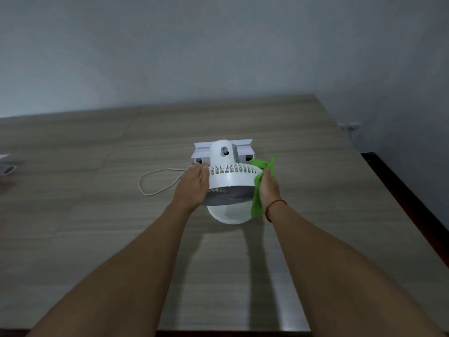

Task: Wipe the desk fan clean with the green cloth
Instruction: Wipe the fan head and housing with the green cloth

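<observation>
A white desk fan [230, 178] stands on the wooden table [97, 215], its round head tilted toward me above a white round base. My left hand [193, 188] grips the left side of the fan head. My right hand [267, 190] presses the green cloth [258, 200] against the right side of the head; the cloth hangs below my wrist and pokes out beyond my fingers. A red string circles my right wrist. The fan's white cord [155, 181] loops on the table to the left.
A white angled bracket or box [223, 148] lies just behind the fan. The table's right edge [401, 203] runs diagonally, with a dark floor strip beyond. A pale object [7, 166] sits at the far left edge. A grey wall rises behind.
</observation>
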